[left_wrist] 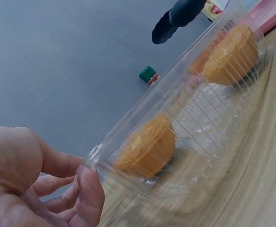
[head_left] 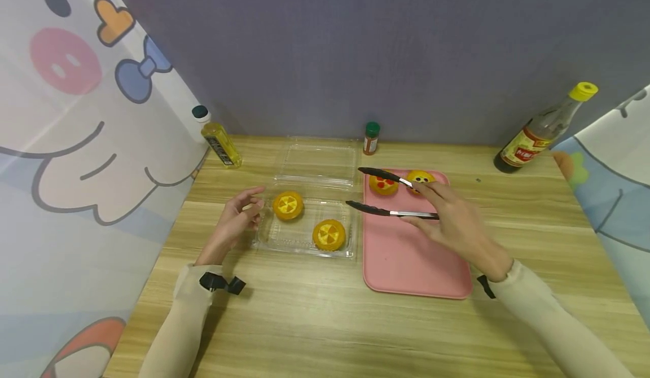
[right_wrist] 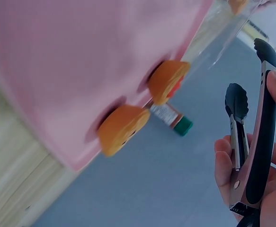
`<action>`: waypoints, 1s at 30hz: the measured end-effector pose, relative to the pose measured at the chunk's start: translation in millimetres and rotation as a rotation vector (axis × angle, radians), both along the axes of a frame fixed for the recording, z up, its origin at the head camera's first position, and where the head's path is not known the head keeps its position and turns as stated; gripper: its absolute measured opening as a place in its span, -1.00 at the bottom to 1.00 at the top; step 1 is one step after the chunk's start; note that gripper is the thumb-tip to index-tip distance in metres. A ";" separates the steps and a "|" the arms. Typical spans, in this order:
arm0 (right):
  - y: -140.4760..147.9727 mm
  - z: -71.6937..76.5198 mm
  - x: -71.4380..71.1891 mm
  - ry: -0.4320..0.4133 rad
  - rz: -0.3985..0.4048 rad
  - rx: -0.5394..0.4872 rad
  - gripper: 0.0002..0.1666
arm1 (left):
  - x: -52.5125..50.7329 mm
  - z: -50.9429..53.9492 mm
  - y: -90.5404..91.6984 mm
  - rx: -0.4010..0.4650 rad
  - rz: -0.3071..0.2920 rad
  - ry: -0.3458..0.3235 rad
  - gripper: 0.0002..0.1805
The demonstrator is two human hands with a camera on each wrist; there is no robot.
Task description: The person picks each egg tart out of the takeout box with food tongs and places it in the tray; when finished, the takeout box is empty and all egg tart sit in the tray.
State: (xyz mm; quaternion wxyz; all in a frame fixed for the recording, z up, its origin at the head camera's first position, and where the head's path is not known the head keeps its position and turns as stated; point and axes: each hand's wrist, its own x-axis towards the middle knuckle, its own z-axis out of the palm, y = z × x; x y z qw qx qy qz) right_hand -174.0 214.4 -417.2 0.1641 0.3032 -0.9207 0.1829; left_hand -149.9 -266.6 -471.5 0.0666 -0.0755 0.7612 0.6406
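My right hand (head_left: 454, 225) grips a pair of black-tipped metal tongs (right_wrist: 258, 127), their arms spread apart with nothing between the tips. The tongs reach leftward above the pink tray (head_left: 416, 265). Two tarts sit at the tray's far end: a red-topped tart (head_left: 383, 184) and a dark-dotted tart (head_left: 420, 179). My left hand (head_left: 237, 218) pinches the left edge of a clear plastic container (left_wrist: 128, 182) between thumb and finger. Inside lie two yellow-topped tarts, one tart (head_left: 288, 205) at the back left and another tart (head_left: 329, 235) at the front right. The container's lid (head_left: 320, 161) is folded back.
A small green-capped jar (head_left: 371, 138) stands at the back by the grey wall. An oil bottle (head_left: 221, 144) is at the back left. A tall yellow-capped sauce bottle (head_left: 538, 135) stands at the back right. All rest on a wooden table (head_left: 304, 316).
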 end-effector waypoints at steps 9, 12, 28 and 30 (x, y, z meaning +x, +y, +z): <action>-29.4 2.1 -3.6 -0.012 0.075 0.010 -0.03 | -0.5 -1.5 0.6 0.012 -0.001 -0.003 -0.47; -38.8 1.9 -4.4 -0.032 0.100 0.029 -0.04 | -0.4 -0.9 0.9 0.016 0.007 -0.002 -0.48; -93.0 -2.7 -5.9 -0.051 0.188 0.121 -0.12 | 0.3 0.9 0.2 0.018 0.013 -0.010 -0.48; -97.6 -3.5 -6.2 -0.059 0.187 0.126 -0.13 | -0.4 0.3 1.1 0.023 0.012 -0.012 -0.48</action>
